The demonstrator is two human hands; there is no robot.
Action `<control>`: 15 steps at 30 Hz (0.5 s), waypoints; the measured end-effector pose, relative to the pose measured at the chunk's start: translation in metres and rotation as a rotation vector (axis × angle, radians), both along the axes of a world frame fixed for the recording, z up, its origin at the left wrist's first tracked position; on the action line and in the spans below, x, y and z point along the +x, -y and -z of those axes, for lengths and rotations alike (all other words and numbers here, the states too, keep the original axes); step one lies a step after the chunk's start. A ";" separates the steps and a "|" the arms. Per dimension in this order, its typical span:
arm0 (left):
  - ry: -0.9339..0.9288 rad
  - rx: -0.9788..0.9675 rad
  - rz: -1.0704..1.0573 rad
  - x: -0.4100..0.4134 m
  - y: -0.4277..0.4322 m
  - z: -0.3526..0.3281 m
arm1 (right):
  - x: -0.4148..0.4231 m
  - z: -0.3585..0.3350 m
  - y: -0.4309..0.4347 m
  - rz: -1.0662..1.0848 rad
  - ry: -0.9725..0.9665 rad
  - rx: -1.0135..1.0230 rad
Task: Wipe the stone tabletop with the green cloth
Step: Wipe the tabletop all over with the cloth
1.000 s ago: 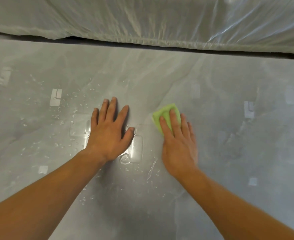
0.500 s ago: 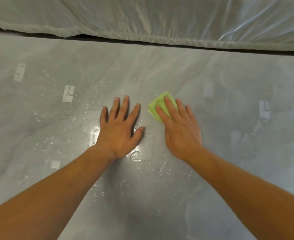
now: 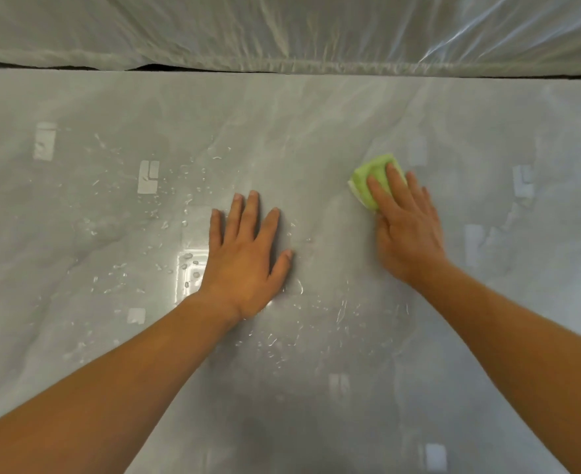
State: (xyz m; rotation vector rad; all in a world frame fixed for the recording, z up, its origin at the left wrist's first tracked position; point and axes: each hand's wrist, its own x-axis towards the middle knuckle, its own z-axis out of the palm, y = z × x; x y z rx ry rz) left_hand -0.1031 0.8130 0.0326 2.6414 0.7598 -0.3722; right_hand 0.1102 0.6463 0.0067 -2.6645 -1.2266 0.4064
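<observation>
Grey veined stone makes up the tabletop (image 3: 316, 111), and the green cloth (image 3: 368, 181) lies flat on it under the fingertips of the right hand (image 3: 405, 230), a folded pad whose far and inner edges poke out past the fingers. That hand is spread flat with fingers close together, pressing down on the cloth, not gripping it. The left hand (image 3: 248, 254) lies palm-down on bare stone with fingers spread, holding nothing, apparently as a brace. What matters for the next stroke is where the wet lies: water droplets (image 3: 166, 213) scatter beyond the outer side of the left hand, and more droplets (image 3: 344, 309) sit nearer the body, between the two wrists. From the cloth, both patches lie toward the left hand or back toward the person, so the wipe probably needs to sweep inward, and the resting left hand sits in that path
</observation>
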 end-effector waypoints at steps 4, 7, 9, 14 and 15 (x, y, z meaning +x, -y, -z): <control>0.004 -0.001 0.009 -0.015 0.013 -0.002 | -0.070 -0.004 0.003 0.001 0.009 0.001; -0.014 -0.007 0.018 -0.019 0.016 -0.002 | -0.081 -0.001 0.033 -0.254 -0.004 0.018; -0.016 -0.003 0.030 -0.021 0.015 -0.001 | -0.065 0.001 0.044 -0.087 -0.001 0.012; -0.014 -0.016 0.050 -0.025 0.015 0.002 | -0.110 -0.005 0.032 0.292 -0.002 0.002; -0.001 -0.012 0.046 -0.027 0.015 0.002 | -0.128 -0.006 0.031 0.218 0.002 0.002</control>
